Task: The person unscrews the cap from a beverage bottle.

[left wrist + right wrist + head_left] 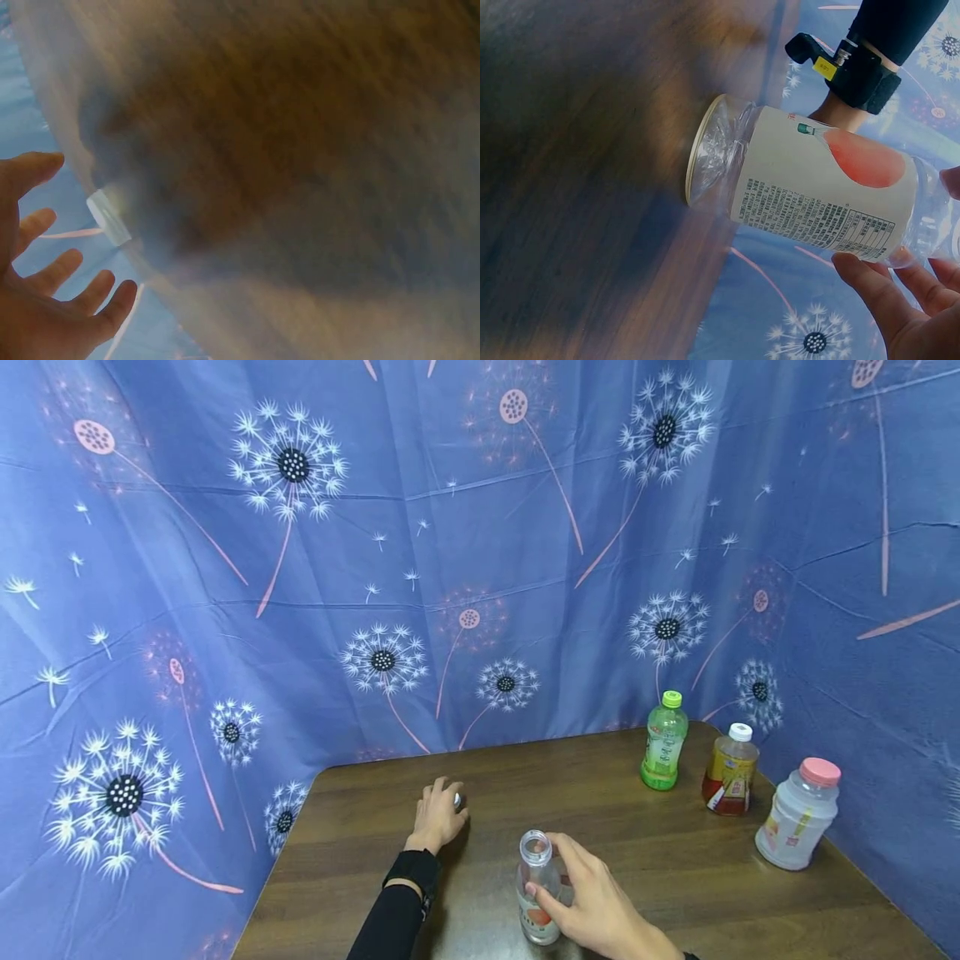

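A clear plastic bottle point(537, 893) with no cap stands upright near the front of the table. My right hand point(596, 906) holds it from the right, the thumb and fingers curved about its upper part. Its white label point(817, 180) with a peach-coloured picture faces the right wrist camera. Farther back and to the left, my left hand point(438, 817) reaches over the table. Its fingers are spread and loosely bent in the left wrist view, with nothing between them. A small white cap point(109, 217) lies on the tabletop just beyond those fingers.
Along the table's right side stand a green bottle point(664, 743), a white-capped bottle with dark red drink point(729, 772) and a clear jar point(797, 818) with a pink lid. Blue dandelion-print cloth point(450, 568) hangs behind the wooden table point(360, 827).
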Available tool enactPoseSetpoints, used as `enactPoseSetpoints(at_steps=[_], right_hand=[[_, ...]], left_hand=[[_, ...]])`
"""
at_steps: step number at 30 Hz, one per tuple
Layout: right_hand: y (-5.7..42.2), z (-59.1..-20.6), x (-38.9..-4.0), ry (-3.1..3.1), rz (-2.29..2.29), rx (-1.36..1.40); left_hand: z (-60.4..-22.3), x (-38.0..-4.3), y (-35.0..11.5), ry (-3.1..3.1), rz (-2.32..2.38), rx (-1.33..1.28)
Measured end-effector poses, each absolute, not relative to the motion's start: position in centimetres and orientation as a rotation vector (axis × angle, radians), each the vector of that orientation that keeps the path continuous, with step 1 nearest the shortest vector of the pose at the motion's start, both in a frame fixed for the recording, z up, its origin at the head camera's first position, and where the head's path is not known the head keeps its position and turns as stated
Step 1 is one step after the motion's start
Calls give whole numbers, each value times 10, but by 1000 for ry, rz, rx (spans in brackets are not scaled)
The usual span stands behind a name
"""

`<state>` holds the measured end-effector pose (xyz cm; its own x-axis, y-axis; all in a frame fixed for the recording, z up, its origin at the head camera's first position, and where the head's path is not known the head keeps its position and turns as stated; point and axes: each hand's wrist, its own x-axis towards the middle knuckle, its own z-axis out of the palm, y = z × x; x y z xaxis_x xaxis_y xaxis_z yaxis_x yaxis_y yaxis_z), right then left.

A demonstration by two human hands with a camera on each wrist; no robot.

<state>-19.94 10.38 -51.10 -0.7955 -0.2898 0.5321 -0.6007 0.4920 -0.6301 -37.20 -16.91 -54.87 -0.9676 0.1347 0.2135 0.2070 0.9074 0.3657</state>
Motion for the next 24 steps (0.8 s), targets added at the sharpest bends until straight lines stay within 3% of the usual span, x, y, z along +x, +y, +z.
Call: enactPoseSetpoints(at_steps=[24], right_hand=[[102, -514, -199, -2375, 1217, 715]], left_hand=[[-569, -377, -170, -2872, -630, -204]])
